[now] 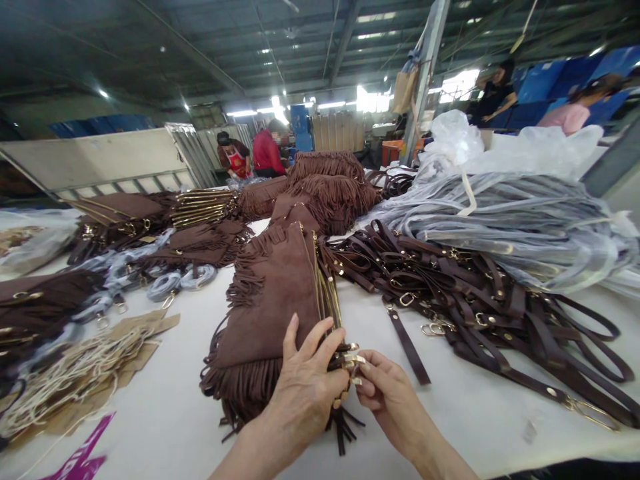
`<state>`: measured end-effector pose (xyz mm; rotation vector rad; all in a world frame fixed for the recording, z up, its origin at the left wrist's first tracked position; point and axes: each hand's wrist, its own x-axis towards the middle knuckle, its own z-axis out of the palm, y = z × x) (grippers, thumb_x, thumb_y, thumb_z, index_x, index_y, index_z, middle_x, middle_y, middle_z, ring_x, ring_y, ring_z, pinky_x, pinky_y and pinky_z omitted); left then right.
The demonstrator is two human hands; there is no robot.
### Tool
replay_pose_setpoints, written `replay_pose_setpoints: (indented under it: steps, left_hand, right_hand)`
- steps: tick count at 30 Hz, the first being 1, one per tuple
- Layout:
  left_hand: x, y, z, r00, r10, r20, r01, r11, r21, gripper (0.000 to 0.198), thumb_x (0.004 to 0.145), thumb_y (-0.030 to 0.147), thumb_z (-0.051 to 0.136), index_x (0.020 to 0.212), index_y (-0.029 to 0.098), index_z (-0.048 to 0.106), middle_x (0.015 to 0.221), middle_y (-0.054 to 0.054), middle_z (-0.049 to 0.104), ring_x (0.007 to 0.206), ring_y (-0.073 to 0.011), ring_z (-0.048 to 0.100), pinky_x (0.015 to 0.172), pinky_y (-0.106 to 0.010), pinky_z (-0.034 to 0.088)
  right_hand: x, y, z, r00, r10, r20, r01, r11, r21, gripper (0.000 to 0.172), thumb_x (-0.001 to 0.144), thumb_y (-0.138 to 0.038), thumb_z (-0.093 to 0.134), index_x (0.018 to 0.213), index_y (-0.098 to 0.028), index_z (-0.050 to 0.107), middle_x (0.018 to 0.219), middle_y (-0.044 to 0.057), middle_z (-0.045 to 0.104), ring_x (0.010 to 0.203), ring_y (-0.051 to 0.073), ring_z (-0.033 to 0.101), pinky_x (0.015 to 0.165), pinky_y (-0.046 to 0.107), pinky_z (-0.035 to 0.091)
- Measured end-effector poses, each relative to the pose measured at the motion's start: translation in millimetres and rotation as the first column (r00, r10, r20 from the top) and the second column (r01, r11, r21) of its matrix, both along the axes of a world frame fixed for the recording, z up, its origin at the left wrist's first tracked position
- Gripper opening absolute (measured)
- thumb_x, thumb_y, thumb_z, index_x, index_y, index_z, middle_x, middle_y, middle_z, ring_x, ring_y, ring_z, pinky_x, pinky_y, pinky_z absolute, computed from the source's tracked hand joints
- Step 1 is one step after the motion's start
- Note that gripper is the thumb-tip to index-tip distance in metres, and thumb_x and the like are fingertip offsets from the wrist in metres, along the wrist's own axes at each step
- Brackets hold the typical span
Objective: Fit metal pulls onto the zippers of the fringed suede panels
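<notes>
A stack of brown suede fringed pouches (280,300) lies in front of me, gold zippers (323,283) along the right side. My left hand (307,380) rests across the top pouch's near right corner, its outer fingers spread on the suede. Its thumb and index finger close around the zipper end there. At that corner, my right hand (383,387) pinches a gold metal clasp (354,360) between thumb and fingers. The clasp's exact fastening is partly covered by my fingertips. Dark fringe strips (343,427) hang out below the hands.
Brown leather wrist straps (450,293) with gold clips are heaped at right, one strap (407,343) apart. Plastic-wrapped straps (520,213) lie behind them. Tags with cream strings (85,373) lie at left. More fringed pouches (325,187) are piled behind; several people stand farther off.
</notes>
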<state>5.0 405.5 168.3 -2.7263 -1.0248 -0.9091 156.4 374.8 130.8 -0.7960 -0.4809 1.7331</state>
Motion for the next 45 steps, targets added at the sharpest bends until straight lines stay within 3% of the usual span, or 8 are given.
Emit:
replay_pose_setpoints:
  steps: [5,11,19,29,34,37,41,45]
  left_hand:
    - [-0.8,1.2,-4.3,0.997,-0.032,0.066,0.03,0.999,0.036,0.011,0.08,0.027,0.056,0.071,0.025,0.06,0.117,-0.001,0.058,0.121,-0.0219,0.04,0.108,-0.053,0.005]
    - [-0.8,0.9,-7.0,0.991,-0.051,0.124,0.049,0.999,0.018,0.02,0.084,0.025,0.049,0.066,0.023,0.058,0.115,0.001,0.06,0.12,-0.0206,0.041,0.107,-0.053,0.007]
    - [-1.9,3.2,-10.3,0.991,-0.069,0.117,0.066,0.997,0.03,0.018,0.084,0.026,0.051,0.068,0.023,0.059,0.113,0.002,0.059,0.119,-0.0204,0.041,0.108,-0.052,0.008]
    - [-3.8,5.6,-4.1,0.994,-0.107,0.012,0.107,0.993,0.046,0.017,0.083,0.031,0.052,0.07,0.023,0.058,0.11,-0.001,0.058,0.12,-0.02,0.037,0.11,-0.049,0.003]
    - [-5.2,5.0,-7.4,0.993,-0.118,0.009,0.118,0.992,0.042,0.019,0.085,0.03,0.05,0.069,0.023,0.058,0.109,-0.001,0.058,0.122,-0.0199,0.036,0.109,-0.05,0.003]
    - [-7.3,4.6,-7.4,0.992,-0.124,0.018,0.124,0.991,0.046,0.018,0.084,0.029,0.051,0.069,0.022,0.057,0.11,-0.001,0.058,0.121,-0.0199,0.037,0.109,-0.049,0.003]
    - [-8.7,4.5,-5.8,0.991,-0.111,0.079,0.112,0.994,-0.005,0.011,0.08,0.03,0.058,0.071,0.024,0.058,0.11,0.003,0.058,0.12,-0.0183,0.038,0.11,-0.046,0.004]
    - [-6.4,5.0,-3.2,0.993,-0.085,0.083,0.088,0.996,-0.027,0.011,0.082,0.023,0.054,0.072,0.022,0.057,0.113,0.0,0.057,0.12,-0.0183,0.038,0.11,-0.044,0.009]
  right_hand:
    - [-1.8,3.0,0.7,0.944,0.071,-0.322,-0.109,0.989,-0.1,0.029,0.061,-0.018,0.079,0.078,-0.007,0.058,0.066,-0.003,0.045,0.047,-0.002,0.027,0.039,0.009,0.015]
    - [5.1,7.4,-2.7,0.901,0.223,-0.372,-0.243,0.97,-0.008,0.023,0.069,-0.016,0.075,0.08,-0.009,0.055,0.066,-0.004,0.041,0.048,-0.002,0.024,0.041,0.008,0.016]
    - [14.4,17.0,-5.0,0.889,0.374,-0.263,-0.372,0.926,0.057,0.025,0.07,-0.019,0.074,0.082,-0.011,0.053,0.063,-0.005,0.04,0.045,-0.002,0.021,0.041,0.011,0.014]
    - [23.2,29.3,27.0,0.891,0.454,0.013,-0.454,0.891,0.015,0.038,0.063,-0.032,0.078,0.073,-0.012,0.047,0.06,-0.004,0.045,0.044,-0.001,0.024,0.042,0.014,0.012]
    - [24.5,25.7,26.1,0.869,0.49,0.075,-0.491,0.871,-0.006,0.036,0.068,-0.034,0.074,0.074,-0.013,0.046,0.063,-0.003,0.046,0.045,0.0,0.025,0.043,0.015,0.013]
    - [39.9,26.0,27.6,0.857,0.512,0.053,-0.511,0.859,-0.027,0.03,0.07,-0.029,0.072,0.074,-0.013,0.047,0.063,-0.004,0.044,0.045,0.0,0.022,0.043,0.015,0.012]
    - [72.9,25.0,33.8,0.911,0.394,0.119,-0.39,0.919,-0.053,0.03,0.067,-0.026,0.073,0.077,-0.013,0.049,0.059,-0.006,0.042,0.044,0.0,0.018,0.042,0.015,0.012]
    - [65.7,5.5,19.0,0.898,0.297,0.323,-0.316,0.949,0.006,0.021,0.071,-0.028,0.062,0.081,-0.015,0.049,0.066,-0.003,0.046,0.051,0.005,0.037,0.049,0.019,0.031]
